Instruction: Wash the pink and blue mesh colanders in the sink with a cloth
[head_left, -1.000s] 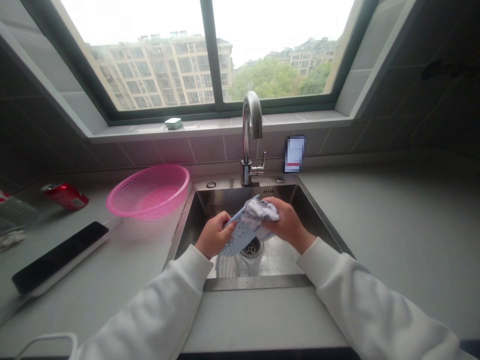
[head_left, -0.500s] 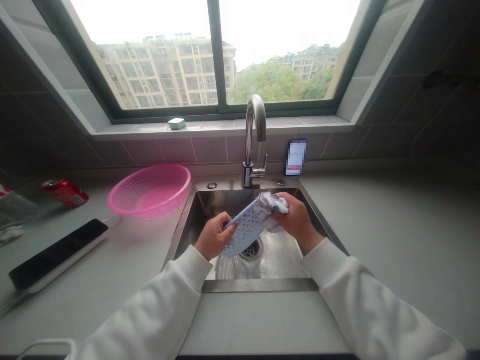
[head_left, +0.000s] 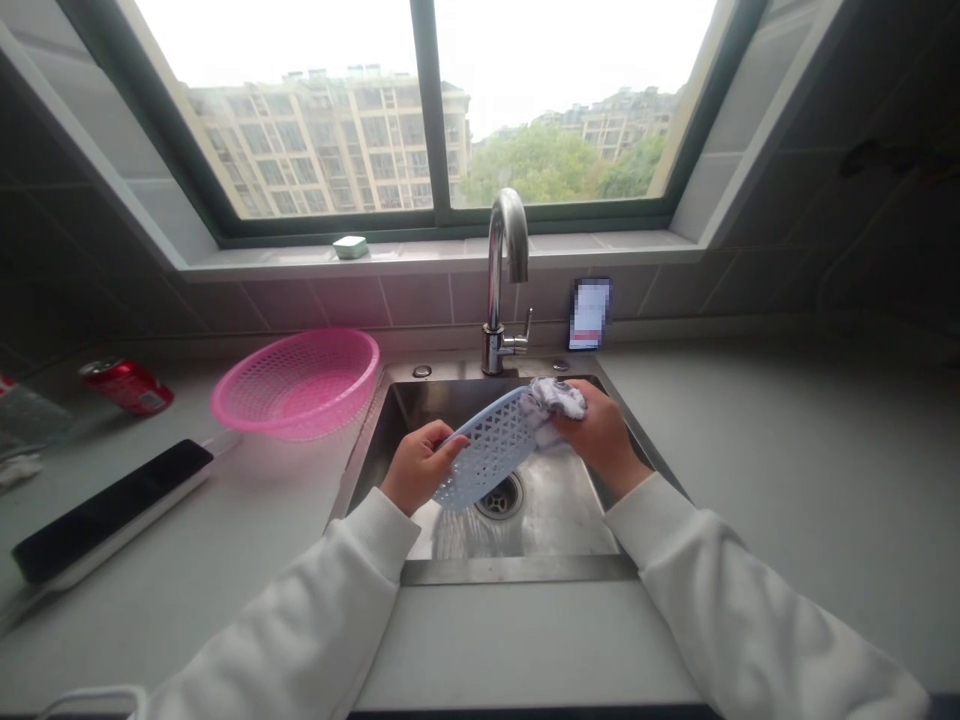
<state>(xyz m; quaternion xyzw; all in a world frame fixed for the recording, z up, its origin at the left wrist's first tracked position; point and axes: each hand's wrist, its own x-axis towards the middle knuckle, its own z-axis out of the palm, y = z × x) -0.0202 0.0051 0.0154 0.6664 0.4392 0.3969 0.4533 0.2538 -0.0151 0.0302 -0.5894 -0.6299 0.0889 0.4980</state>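
Observation:
Over the steel sink [head_left: 555, 570] I hold a light blue perforated plastic basket [head_left: 491, 450], tilted so its hole pattern faces me. My left hand [head_left: 421, 465] is closed on its left rim, thumb on the near side. At the basket's right end, my right hand [head_left: 600, 435] is closed on a crumpled white-and-grey cloth [head_left: 556, 398], which is pressed against the rim. The right fingertips are hidden behind the cloth. Below the basket the sink drain [head_left: 501, 497] partly shows.
A chrome faucet [head_left: 495, 280] rises behind the sink. Left on the counter are a pink basket [head_left: 296, 385], a red can [head_left: 126, 386] and a long black-topped device [head_left: 112, 510]. A phone [head_left: 589, 314] leans on the back wall; a pale green box [head_left: 349, 247] sits on the sill.
The blue basket has turned so more of its perforated side faces me. My right hand and the cloth have shifted slightly right along the rim. The view has moved a little.

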